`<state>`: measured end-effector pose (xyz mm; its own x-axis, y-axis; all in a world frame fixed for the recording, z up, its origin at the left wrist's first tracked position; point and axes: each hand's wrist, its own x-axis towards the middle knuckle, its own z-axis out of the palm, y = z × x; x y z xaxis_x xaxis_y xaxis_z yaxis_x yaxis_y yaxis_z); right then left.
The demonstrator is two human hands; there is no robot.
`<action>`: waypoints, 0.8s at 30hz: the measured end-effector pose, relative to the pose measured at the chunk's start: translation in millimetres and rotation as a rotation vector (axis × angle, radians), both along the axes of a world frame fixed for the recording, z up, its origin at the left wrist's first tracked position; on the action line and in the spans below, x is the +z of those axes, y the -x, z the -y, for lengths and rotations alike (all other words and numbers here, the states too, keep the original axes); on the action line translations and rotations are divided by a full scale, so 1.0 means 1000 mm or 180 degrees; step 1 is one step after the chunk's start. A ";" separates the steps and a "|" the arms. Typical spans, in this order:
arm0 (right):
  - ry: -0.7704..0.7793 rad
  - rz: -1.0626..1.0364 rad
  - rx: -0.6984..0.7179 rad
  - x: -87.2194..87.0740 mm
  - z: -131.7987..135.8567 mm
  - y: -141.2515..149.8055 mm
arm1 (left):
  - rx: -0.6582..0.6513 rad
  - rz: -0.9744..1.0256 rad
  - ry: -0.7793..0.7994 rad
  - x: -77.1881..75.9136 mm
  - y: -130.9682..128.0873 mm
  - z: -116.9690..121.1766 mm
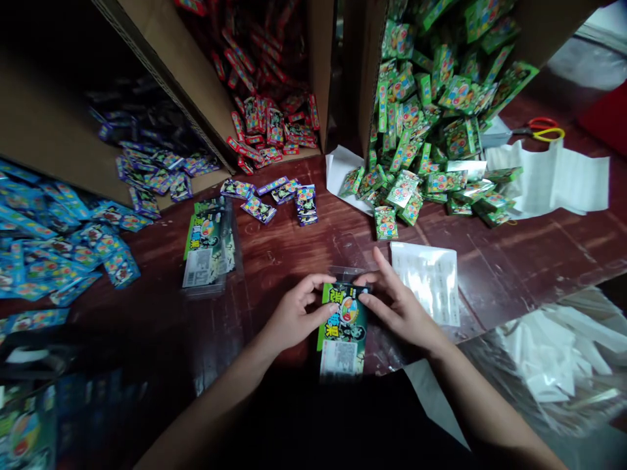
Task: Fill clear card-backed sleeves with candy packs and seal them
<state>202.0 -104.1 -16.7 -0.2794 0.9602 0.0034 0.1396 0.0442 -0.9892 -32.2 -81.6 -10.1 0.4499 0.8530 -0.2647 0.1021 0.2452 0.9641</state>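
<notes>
Reddish-brown table (274, 251); left hand (298, 318), right hand (402, 312) both pinching green-and-black packet (345, 333) near label sheet (426, 281).

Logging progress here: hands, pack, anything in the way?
Left hand and right hand holding pack. Pack printed side up. Sheet beside right hand, not covering pack.

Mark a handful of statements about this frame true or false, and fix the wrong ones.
1. The left hand and right hand are both on one green-and-black packet. True.
2. The red packs are heaped beside the scissors. False: the red packs are in and at the mouth of a cardboard box.
3. Several purple packs lie loose on the table. True.
4. A glossy white sheet lies left of the left hand. False: the glossy white sheet is beside the right hand.
</notes>
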 end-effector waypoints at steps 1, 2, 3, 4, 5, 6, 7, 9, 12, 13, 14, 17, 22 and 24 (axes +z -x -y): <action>-0.0029 -0.0028 -0.0218 -0.003 0.003 0.004 | -0.0003 -0.0058 -0.0034 0.000 0.002 -0.002; -0.0076 -0.0073 -0.0476 -0.007 0.007 0.008 | 0.0000 -0.0123 -0.0088 0.000 0.004 -0.004; -0.0118 -0.0120 -0.0714 -0.010 0.010 0.013 | -0.0005 -0.0197 -0.0141 0.001 0.005 -0.006; -0.0142 -0.0157 -0.0878 -0.014 0.012 0.017 | 0.0005 -0.0265 -0.0206 0.001 0.006 -0.008; -0.0136 -0.0178 -0.0931 -0.016 0.013 0.020 | 0.0040 -0.0321 -0.0285 0.002 0.007 -0.010; -0.0101 -0.0184 -0.0894 -0.018 0.014 0.022 | 0.0097 -0.0361 -0.0372 0.002 0.007 -0.011; -0.0055 -0.0175 -0.0811 -0.019 0.015 0.023 | 0.0165 -0.0378 -0.0440 0.002 0.006 -0.011; -0.0016 -0.0140 -0.0700 -0.020 0.014 0.024 | 0.0344 -0.0329 -0.0452 0.001 0.003 -0.010; -0.0034 -0.0117 -0.0886 -0.019 0.013 0.024 | 0.0709 -0.0084 -0.0204 -0.001 -0.003 -0.006; -0.0017 -0.0142 -0.0957 -0.019 0.012 0.024 | 0.0829 0.0003 -0.0136 -0.001 -0.004 -0.005; 0.0016 -0.0185 -0.0983 -0.018 0.011 0.024 | 0.0895 0.0043 -0.0093 -0.001 -0.005 -0.005; 0.0072 -0.0371 -0.0879 -0.013 0.008 0.025 | 0.0735 -0.0091 -0.0049 0.003 -0.003 -0.007; 0.0139 -0.0492 -0.0855 0.006 -0.001 0.025 | 0.0439 -0.0316 -0.0177 0.018 0.000 -0.014; 0.0260 -0.0519 -0.0866 0.014 -0.006 0.027 | 0.0434 -0.0414 -0.0213 0.024 -0.002 -0.017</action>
